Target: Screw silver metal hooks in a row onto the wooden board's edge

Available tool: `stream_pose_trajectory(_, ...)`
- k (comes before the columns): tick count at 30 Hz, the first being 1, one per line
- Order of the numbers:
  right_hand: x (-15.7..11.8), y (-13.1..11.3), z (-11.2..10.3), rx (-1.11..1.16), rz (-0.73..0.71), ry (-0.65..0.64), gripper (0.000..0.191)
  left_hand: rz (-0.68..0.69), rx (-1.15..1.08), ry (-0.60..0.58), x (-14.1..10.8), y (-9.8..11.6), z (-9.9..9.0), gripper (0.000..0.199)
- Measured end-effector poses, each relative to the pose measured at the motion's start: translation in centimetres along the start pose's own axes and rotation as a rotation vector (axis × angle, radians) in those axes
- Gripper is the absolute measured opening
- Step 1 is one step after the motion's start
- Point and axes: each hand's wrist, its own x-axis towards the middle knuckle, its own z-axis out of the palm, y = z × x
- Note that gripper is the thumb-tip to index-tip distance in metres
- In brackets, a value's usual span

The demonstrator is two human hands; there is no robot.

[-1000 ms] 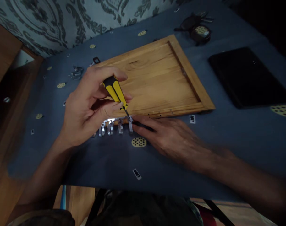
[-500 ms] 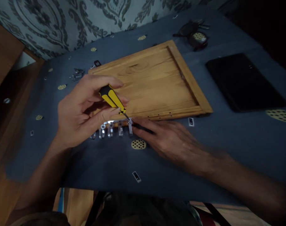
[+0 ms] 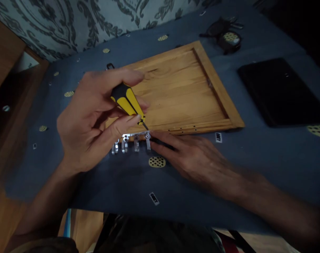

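Observation:
My left hand [image 3: 86,116] is closed around a small screwdriver [image 3: 129,102] with a yellow and black handle. The tool is tilted, and its thin tip ends at the top of the rightmost silver metal hook [image 3: 147,140]. Several such hooks are in a row along a wooden board's [image 3: 173,91] near edge; my left hand partly covers the row. My right hand [image 3: 197,158] is closed, fingertips against the board's edge beside the rightmost hook. Something slim and dark shows between its thumb and forefinger, too unclear to name.
Small dark holes mark the board's near edge, right of the hooks. On the blue patterned cloth [image 3: 117,186] a black tablet-like slab [image 3: 283,91] lies to the right. A dark pouch-like item [image 3: 230,40] with metal pieces is at the back. A patterned wall [image 3: 96,21] stands behind.
My left hand has tipped the screwdriver and raised its tip slightly toward the top of the hook. My right hand stays beside the hook. The whole view has shifted a little.

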Motion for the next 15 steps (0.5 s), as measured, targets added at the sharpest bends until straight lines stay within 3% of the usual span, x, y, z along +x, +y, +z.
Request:
stream_pose_trajectory(4, -0.10, 0.04, 0.04, 0.011, -0.002, -0.011, 0.045, -0.016, -0.055, 0.094, -0.21, -0.04, 0.39, 0.047)
stream_pose_trajectory(15, -0.08, 0.01, -0.17, 0.007, 0.010, -0.025, 0.045, -0.065, -0.105, 0.135, -0.39, -0.66, 0.84, 0.040)
